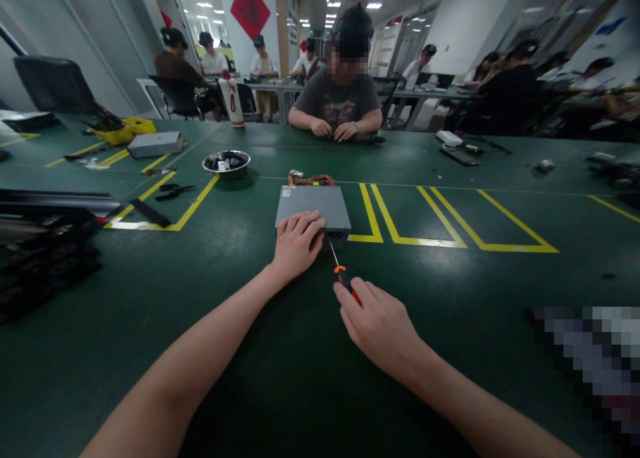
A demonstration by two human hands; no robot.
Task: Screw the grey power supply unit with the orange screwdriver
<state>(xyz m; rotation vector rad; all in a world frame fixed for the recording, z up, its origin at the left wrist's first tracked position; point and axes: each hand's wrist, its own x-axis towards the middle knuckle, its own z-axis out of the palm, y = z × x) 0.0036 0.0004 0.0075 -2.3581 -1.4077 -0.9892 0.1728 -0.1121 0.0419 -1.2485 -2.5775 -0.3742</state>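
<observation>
A grey computer power supply (313, 201) lies on the green table in front of me, its bundle of coloured cables (315, 180) at the far side. My left hand (299, 241) rests on its top near the front edge, fingers laid out flat. In my right hand (377, 318) is a screwdriver (341, 275) with a black and orange handle. Its thin shaft points up and left to the front face of the power supply, just right of my left fingers. Whether the tip sits in a screw is too small to tell.
A metal bowl (227, 165) of small dark parts stands back left, with black pliers (173, 191) nearer. Another grey metal box (156, 143) lies beside a yellow tool holder (125, 131). Dark stacked parts (45, 251) are at left. A person (337, 98) sits opposite. Yellow tape (425, 242) marks the table.
</observation>
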